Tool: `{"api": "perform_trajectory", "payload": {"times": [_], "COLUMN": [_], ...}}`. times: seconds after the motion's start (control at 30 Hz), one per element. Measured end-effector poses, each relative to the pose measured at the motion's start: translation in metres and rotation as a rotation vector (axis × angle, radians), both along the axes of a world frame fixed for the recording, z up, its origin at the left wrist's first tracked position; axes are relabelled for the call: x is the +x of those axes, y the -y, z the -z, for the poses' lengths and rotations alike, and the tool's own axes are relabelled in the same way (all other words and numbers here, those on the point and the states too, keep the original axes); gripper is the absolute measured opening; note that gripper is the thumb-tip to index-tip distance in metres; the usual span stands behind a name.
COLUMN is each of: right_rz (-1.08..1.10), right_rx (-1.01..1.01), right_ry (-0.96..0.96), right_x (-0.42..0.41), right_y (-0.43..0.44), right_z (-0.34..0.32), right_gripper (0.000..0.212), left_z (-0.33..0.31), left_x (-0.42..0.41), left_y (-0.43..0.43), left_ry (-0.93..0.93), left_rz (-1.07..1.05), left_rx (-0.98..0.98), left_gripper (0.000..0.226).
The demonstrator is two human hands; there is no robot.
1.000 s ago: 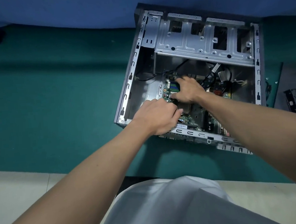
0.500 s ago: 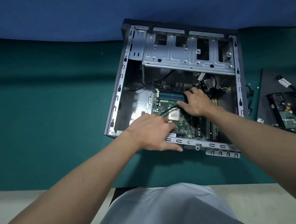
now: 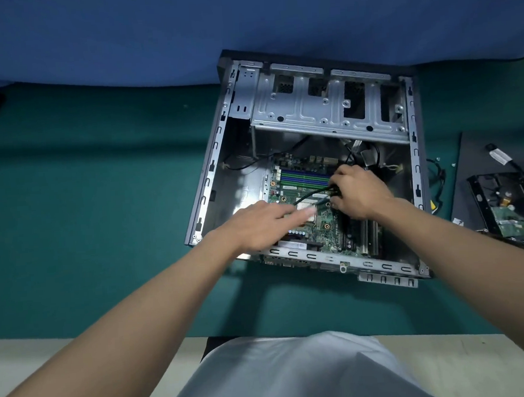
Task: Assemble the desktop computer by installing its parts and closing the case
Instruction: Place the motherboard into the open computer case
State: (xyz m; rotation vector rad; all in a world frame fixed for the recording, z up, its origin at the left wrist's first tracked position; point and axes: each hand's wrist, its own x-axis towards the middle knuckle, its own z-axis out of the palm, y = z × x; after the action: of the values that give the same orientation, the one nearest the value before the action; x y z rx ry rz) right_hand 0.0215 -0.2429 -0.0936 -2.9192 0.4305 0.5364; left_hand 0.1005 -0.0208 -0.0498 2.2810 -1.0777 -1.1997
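Note:
An open grey computer case [image 3: 210,177] lies on its side on the green mat. Inside it sits a green motherboard [image 3: 326,225] with blue and green memory slots [image 3: 304,177] and a bare silver processor [image 3: 306,209]. A metal drive cage [image 3: 325,108] spans the far end. My left hand [image 3: 262,226] hovers flat over the board's near left part, fingers stretched toward the processor, holding nothing. My right hand [image 3: 360,194] is closed on a thin black cable [image 3: 311,195] that runs left across the board above the processor.
A hard drive [image 3: 513,210] with a cable [image 3: 500,156] lies on a dark panel [image 3: 470,170] right of the case. Loose black wire [image 3: 437,175] lies between them. Blue cloth [image 3: 152,36] rises behind the case. The mat's near edge meets a pale floor.
My left hand has lifted from the case's near edge and stretched flat toward the processor. My right hand has shifted a little and pulls the black cable taut. The camera view has drifted.

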Motion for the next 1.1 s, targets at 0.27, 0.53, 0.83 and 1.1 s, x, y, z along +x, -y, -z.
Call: {"api": "perform_trajectory", "payload": {"times": [0.27, 0.53, 0.83, 1.1], "right_rz": [0.207, 0.029, -0.137, 0.528], "right_rx": [-0.015, 0.569, 0.618, 1.379], "right_ry": [0.300, -0.127, -0.220, 0.137], "right_x": [0.001, -0.006, 0.014, 0.012], "right_y": [-0.010, -0.035, -0.047, -0.038], "right_z": [-0.020, -0.011, -0.002, -0.026], "right_gripper": [0.045, 0.030, 0.020, 0.026], "left_z": [0.010, 0.022, 0.023, 0.031], "left_x": [0.012, 0.031, 0.033, 0.034], "left_y": [0.019, 0.011, 0.007, 0.006], "left_ry": [-0.235, -0.254, -0.335, -0.165], "left_rz": [-0.031, -0.307, -0.535, -0.494], "left_rx": [0.098, 0.096, 0.023, -0.017], "left_gripper": [0.012, 0.017, 0.010, 0.029]}}
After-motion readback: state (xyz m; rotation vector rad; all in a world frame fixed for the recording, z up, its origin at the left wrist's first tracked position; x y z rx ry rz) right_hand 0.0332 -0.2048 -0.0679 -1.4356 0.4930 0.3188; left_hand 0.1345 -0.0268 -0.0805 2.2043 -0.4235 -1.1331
